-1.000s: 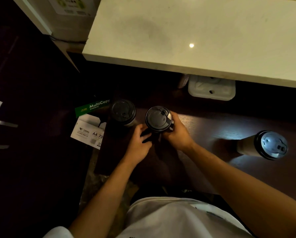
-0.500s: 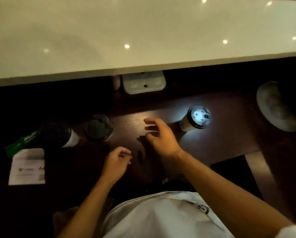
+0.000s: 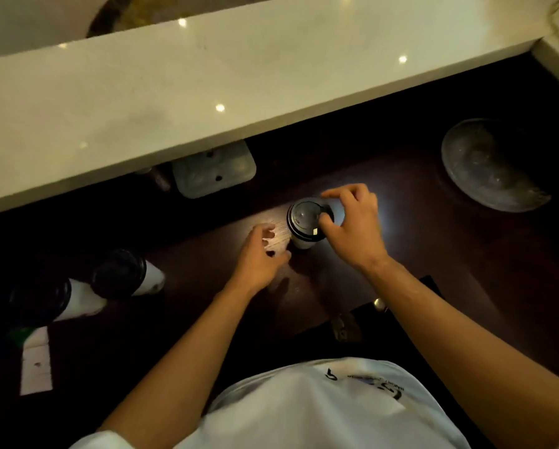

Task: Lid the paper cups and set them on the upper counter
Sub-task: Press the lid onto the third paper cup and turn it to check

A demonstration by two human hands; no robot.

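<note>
A white paper cup (image 3: pixel 300 244) with a dark lid (image 3: pixel 304 215) stands on the dark lower counter (image 3: pixel 433 254), lit from the right. My right hand (image 3: pixel 352 228) comes from the right, with thumb and fingers curled on the lid's rim. My left hand (image 3: pixel 258 257) hovers just left of the cup's base, fingers apart, holding nothing. Two more lidded paper cups (image 3: pixel 150 280) (image 3: pixel 82 303) stand side by side at the far left. The pale upper counter (image 3: pixel 142 102) runs across the top.
A pale plastic tray (image 3: pixel 213 170) sits tucked under the upper counter's edge, behind the cup. At the right a round grey dish (image 3: pixel 489 166) rests on the dark surface. A white paper box (image 3: pixel 36 367) lies low at the left.
My view has swung right. My right hand let go of one lidded cup at the left and reached the lit cup, closing on its lid. My left hand followed to the cup's left side.
</note>
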